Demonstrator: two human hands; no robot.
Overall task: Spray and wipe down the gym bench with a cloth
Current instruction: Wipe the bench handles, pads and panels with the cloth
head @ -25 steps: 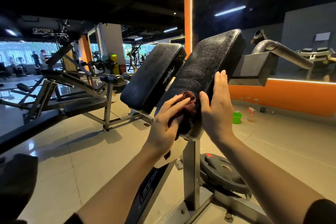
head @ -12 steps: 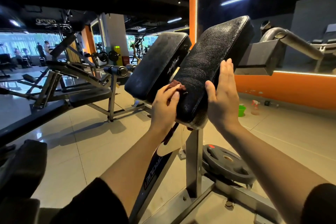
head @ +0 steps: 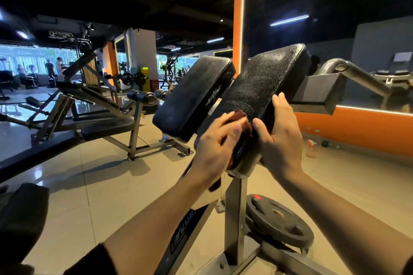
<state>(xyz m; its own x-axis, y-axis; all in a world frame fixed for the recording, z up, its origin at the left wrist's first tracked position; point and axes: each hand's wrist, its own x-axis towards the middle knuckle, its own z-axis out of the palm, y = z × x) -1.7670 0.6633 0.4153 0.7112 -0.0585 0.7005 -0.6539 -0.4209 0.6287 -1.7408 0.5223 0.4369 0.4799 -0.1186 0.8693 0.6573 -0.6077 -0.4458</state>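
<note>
Two tilted black pads top the gym bench; the right pad (head: 259, 87) rises in front of me and the left pad (head: 192, 96) stands beside it. My left hand (head: 214, 143) presses a dark red cloth (head: 242, 118) against the lower end of the right pad, with most of the cloth hidden under the fingers. My right hand (head: 279, 138) lies with straight fingers against that pad's right edge, thumb next to the cloth. A spray bottle (head: 311, 148) stands on the floor by the orange wall.
The pads sit on a grey steel post (head: 234, 219) with a black weight plate (head: 277, 221) at its foot. Another bench frame (head: 107, 123) stands to the left on the tiled floor. A metal arm (head: 357, 78) juts out at the right. People stand far left by the windows.
My left hand with the cloth has slid from the pad's left edge back down and right onto its lower face. My right hand stays against the right edge. The view has shifted slightly.
</note>
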